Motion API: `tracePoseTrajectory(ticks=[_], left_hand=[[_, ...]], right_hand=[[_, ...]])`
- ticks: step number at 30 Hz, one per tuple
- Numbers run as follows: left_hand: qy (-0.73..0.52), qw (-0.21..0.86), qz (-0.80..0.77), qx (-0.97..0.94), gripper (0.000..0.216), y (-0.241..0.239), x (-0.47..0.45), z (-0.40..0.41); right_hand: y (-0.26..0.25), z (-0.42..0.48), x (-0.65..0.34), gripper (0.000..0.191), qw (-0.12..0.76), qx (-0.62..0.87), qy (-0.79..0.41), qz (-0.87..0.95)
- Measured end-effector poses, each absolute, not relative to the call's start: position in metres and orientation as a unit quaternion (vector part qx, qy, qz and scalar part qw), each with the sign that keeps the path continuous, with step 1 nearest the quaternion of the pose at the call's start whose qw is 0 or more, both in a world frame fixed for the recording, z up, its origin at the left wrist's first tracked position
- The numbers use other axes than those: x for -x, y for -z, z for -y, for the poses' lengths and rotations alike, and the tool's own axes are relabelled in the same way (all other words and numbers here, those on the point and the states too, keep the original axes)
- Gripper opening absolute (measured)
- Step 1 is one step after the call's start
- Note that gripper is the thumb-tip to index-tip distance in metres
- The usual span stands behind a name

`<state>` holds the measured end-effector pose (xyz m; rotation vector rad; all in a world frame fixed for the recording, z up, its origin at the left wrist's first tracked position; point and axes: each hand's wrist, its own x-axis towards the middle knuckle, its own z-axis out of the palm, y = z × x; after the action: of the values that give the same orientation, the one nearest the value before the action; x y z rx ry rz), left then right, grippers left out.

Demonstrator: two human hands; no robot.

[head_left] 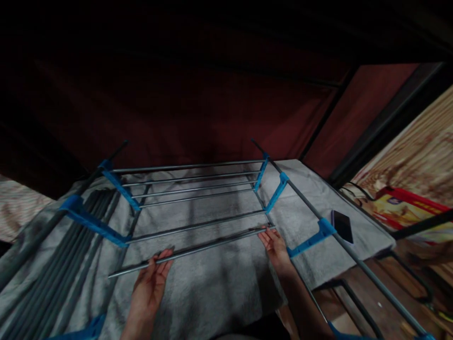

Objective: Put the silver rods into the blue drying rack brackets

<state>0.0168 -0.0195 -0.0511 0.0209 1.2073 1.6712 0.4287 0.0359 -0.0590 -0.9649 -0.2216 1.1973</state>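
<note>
A thin grey metal rod is held up crosswise in both hands. My left hand is closed around it near its left end. Close to the right end, the fingers of my right hand pinch the same rod. Around it lies a partly assembled rack of grey tubes with blue plastic brackets. Several crossbars span its far part, and one nearer crossbar sits just beyond the held rod. Beside my right hand is another blue bracket.
The rack lies on a grey cloth-covered surface. Several loose tubes are bundled at the left. A phone rests at the right, near a red and yellow box. A dark reddish panel stands behind.
</note>
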Motion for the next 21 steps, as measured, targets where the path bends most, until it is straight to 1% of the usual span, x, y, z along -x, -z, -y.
tracePoseTrajectory(ticks=[4, 9, 14, 18, 21], left_hand=[[-0.699, 0.504, -0.507, -0.022, 0.012, 0.049, -0.019, 0.019], [-0.703, 0.503, -0.502, -0.014, 0.014, 0.048, -0.02, 0.02], [-0.709, 0.504, -0.494, -0.019, 0.006, 0.054, -0.017, 0.02], [-0.726, 0.498, -0.475, -0.014, 0.001, 0.058, -0.019, 0.023], [-0.74, 0.5, -0.45, -0.009, 0.003, 0.056, -0.025, 0.028]], right_hand=[[0.061, -0.038, -0.429, 0.045, 0.716, 0.438, -0.538, 0.08], [0.068, -0.04, -0.431, 0.04, 0.705, 0.452, -0.541, 0.071], [0.076, -0.043, -0.432, 0.04, 0.705, 0.475, -0.523, 0.068], [0.081, -0.043, -0.434, 0.038, 0.695, 0.488, -0.52, 0.097], [0.086, -0.039, -0.441, 0.032, 0.683, 0.491, -0.528, 0.117]])
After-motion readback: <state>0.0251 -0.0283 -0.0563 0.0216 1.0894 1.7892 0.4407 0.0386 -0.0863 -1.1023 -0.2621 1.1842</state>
